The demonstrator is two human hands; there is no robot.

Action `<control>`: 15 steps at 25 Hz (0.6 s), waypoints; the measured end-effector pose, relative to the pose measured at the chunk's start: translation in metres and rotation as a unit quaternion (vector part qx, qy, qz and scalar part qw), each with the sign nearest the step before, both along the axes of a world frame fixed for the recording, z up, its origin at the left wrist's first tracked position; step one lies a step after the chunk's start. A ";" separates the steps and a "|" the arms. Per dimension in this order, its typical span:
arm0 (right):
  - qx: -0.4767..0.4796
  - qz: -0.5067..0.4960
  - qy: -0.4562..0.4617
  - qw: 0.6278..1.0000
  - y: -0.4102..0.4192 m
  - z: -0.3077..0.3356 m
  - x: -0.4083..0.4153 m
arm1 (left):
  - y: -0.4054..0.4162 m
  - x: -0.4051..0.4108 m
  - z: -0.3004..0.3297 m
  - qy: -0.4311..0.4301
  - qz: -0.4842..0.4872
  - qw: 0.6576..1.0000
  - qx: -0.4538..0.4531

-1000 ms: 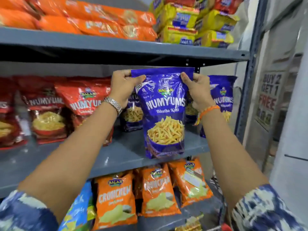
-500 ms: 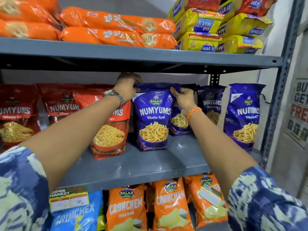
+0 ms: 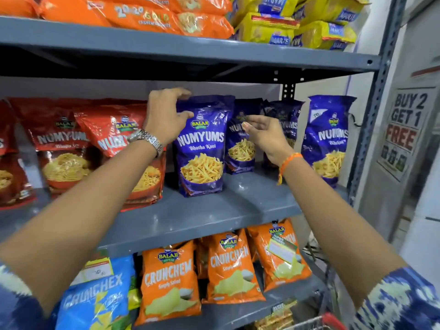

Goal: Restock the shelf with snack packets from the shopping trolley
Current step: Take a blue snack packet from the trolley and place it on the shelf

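The work surface is the grey metal middle shelf of a steel rack; its front half is bare. A shelf above carries orange biscuit packs and yellow biscuit packs. The shelf below holds orange Crunchem packets and a blue Crunchex packet. A "BUY 2 GET 1 FREE" poster hangs on the wall to the right of the perforated rack upright.

The purple Numyums packet stands upright on the middle shelf, its base set back from the front edge. Red Numyums packets stand just beside it on the left. More purple packets stand behind it and to the right, with a bare stretch of shelf between them and the front edge. The packet's top sits close under the upper shelf.

My left hand grips the packet's top left corner, fingers over the top edge and thumb on the front face. My right hand is released, fingers loosely spread, beside the packet's right edge and not touching it.

Half a second ago both hands pinched the packet's top corners. Now only the left holds; the right has come off. The red rim of the shopping trolley shows at the bottom right.
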State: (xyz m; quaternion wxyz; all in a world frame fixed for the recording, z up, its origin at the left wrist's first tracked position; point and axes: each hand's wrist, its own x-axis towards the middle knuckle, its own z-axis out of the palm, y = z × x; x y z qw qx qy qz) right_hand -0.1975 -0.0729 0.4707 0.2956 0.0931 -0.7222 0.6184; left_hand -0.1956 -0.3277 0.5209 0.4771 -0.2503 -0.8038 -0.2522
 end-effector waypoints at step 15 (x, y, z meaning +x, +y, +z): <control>0.267 -0.053 -0.487 0.830 0.195 -0.371 0.371 | 0.255 0.197 -0.429 -0.450 -0.364 0.729 -0.366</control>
